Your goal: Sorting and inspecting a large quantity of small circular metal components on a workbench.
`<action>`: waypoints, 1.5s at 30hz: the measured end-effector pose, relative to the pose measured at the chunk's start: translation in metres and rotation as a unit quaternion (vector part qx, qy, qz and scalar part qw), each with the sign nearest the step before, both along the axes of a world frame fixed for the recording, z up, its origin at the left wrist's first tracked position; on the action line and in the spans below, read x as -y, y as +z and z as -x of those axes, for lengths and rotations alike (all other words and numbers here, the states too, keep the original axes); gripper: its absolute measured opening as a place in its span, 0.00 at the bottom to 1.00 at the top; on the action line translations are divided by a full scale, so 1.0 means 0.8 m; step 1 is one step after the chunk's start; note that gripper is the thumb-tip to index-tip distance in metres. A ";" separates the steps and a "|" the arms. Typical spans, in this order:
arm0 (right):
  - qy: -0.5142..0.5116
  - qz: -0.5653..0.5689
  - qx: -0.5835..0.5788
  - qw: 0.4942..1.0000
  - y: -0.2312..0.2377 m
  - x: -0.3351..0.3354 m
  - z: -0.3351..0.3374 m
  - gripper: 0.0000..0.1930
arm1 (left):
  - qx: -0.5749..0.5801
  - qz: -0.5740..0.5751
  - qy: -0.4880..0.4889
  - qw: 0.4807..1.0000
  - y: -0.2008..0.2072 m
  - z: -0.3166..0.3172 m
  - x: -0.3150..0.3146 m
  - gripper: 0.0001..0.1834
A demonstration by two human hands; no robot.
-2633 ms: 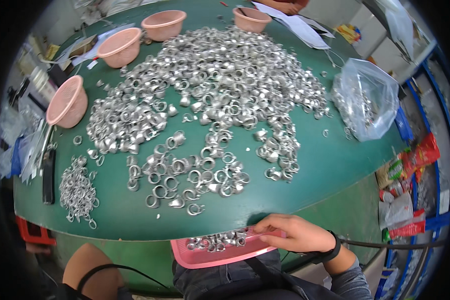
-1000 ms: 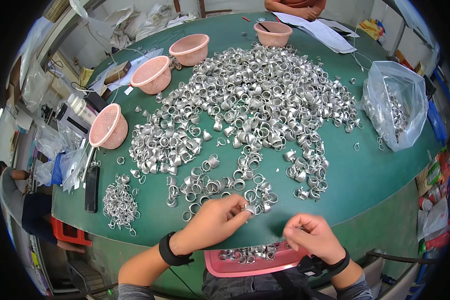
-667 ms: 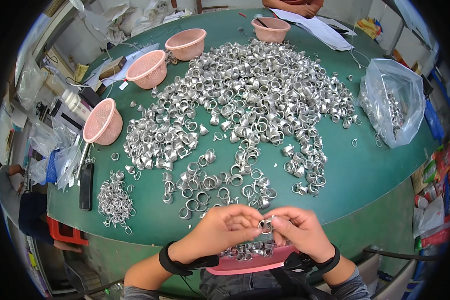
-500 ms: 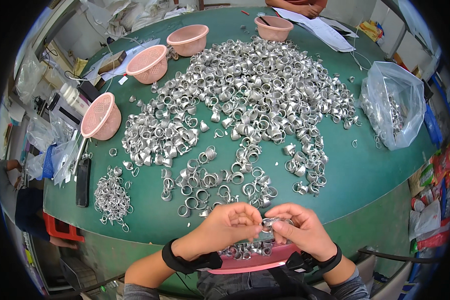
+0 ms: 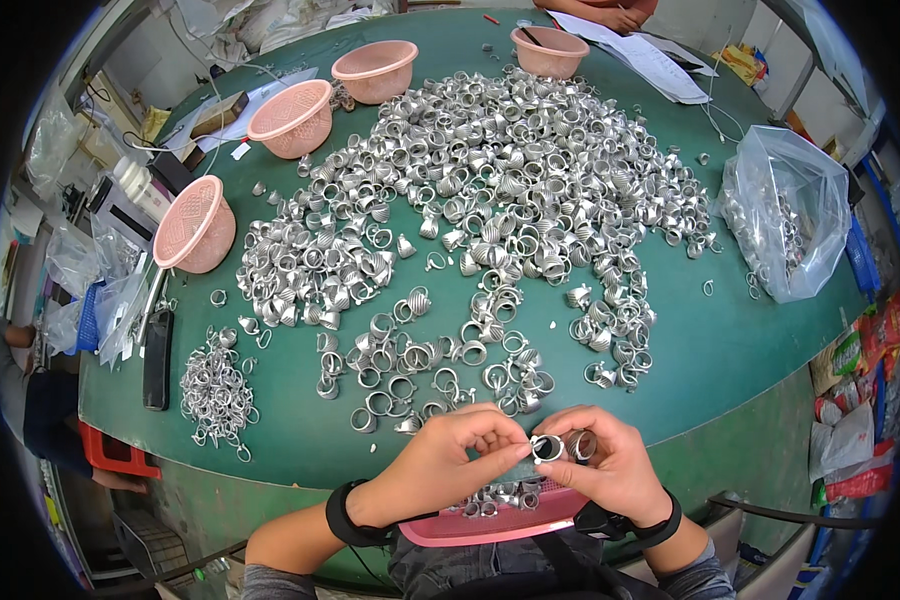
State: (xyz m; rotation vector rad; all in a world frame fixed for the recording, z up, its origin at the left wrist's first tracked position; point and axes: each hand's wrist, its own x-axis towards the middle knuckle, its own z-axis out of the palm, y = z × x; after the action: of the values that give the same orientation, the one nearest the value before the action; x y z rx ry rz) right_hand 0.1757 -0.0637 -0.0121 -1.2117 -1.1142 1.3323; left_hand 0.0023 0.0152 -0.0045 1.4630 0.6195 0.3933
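Observation:
My right hand [image 5: 615,462] is closed around a silver metal ring [image 5: 547,449], its round opening facing up. A second metal ring [image 5: 581,446] sits deeper between the same fingers. From the other side, the thumb and forefinger of my left hand [image 5: 465,452] pinch together at the first ring's left edge; whatever they hold there is too small to make out. Just below both hands lies a pink basket [image 5: 490,532] with several metal rings [image 5: 505,497] in it. Beyond them, a big heap of silver rings [image 5: 530,160] covers the middle of the green table.
Pink plastic baskets [image 5: 195,230] stand along the left and far side. A small pile of thin rings [image 5: 217,392] lies left, beside a black phone-like slab [image 5: 157,360]. At right is a clear plastic bag [image 5: 785,215] of metal pieces. Another person's arm [image 5: 600,14] rests at the far edge.
My right hand has turned the ring so its opening now shows, and a second ring has come into sight. My left fingertips have moved slightly right, up to the ring's edge.

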 end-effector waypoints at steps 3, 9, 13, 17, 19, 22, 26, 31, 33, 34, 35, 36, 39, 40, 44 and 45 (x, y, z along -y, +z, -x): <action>-0.021 -0.018 0.029 0.999 -0.001 0.002 -0.005 0.14 | -0.029 0.045 0.028 0.998 0.003 -0.008 0.003 0.07; -0.034 -0.116 0.156 0.980 0.012 0.006 0.000 0.12 | 0.036 0.033 0.014 0.999 -0.003 -0.016 0.012 0.06; -0.072 -0.139 0.187 0.970 0.014 0.012 -0.001 0.12 | 0.048 -0.076 0.029 0.996 -0.002 -0.016 0.010 0.05; -0.070 -0.203 0.247 0.945 0.012 0.012 -0.003 0.13 | 0.081 -0.187 0.062 0.977 -0.012 -0.016 0.016 0.05; -0.077 -0.225 0.253 0.938 0.011 0.012 -0.003 0.13 | 0.099 -0.189 0.072 0.974 -0.013 -0.017 0.018 0.05; -0.096 -0.223 0.238 0.940 0.011 0.010 0.000 0.14 | 0.129 -0.265 0.083 0.952 -0.014 -0.019 0.018 0.04; -0.128 -0.212 0.204 0.947 0.000 0.008 0.005 0.15 | 0.168 -0.208 0.102 0.958 -0.021 -0.022 0.026 0.05; -0.098 -0.135 0.156 0.974 -0.009 0.007 0.015 0.15 | 0.164 -0.193 0.124 0.959 -0.009 -0.008 0.037 0.05; -0.100 -0.074 0.095 0.988 -0.010 0.013 0.012 0.16 | 0.128 -0.221 0.053 0.965 0.002 0.001 0.035 0.07; -0.110 -0.021 0.053 0.992 -0.004 0.018 0.009 0.15 | 0.128 -0.225 0.050 0.965 0.008 0.007 0.035 0.07; -0.118 0.036 0.016 0.992 0.002 0.024 0.003 0.15 | 0.106 -0.235 0.072 0.964 0.013 0.022 0.034 0.07; -0.122 0.046 0.016 0.991 0.002 0.028 -0.002 0.15 | 0.085 -0.276 0.097 0.952 0.015 0.035 0.031 0.07; -0.130 0.055 0.011 0.990 -0.003 0.031 -0.005 0.15 | -0.089 -0.440 0.244 0.859 0.019 0.089 0.012 0.06; -0.150 0.057 0.014 0.987 -0.005 0.032 -0.009 0.15 | -0.163 -0.466 0.314 0.811 0.017 0.108 0.000 0.05; -0.075 0.074 0.001 0.994 -0.006 0.026 -0.014 0.15 | -0.283 -0.443 0.475 0.705 0.002 0.233 -0.040 0.06; -0.071 0.074 -0.023 0.994 -0.005 0.024 -0.011 0.15 | -0.330 -0.456 0.462 0.685 -0.008 0.267 -0.045 0.06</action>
State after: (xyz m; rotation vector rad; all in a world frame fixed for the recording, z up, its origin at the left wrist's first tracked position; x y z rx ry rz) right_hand 0.1844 -0.0831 -0.0158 -1.3360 -0.8931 1.3451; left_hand -0.2117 0.0510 -0.0105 2.1674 2.0026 1.0896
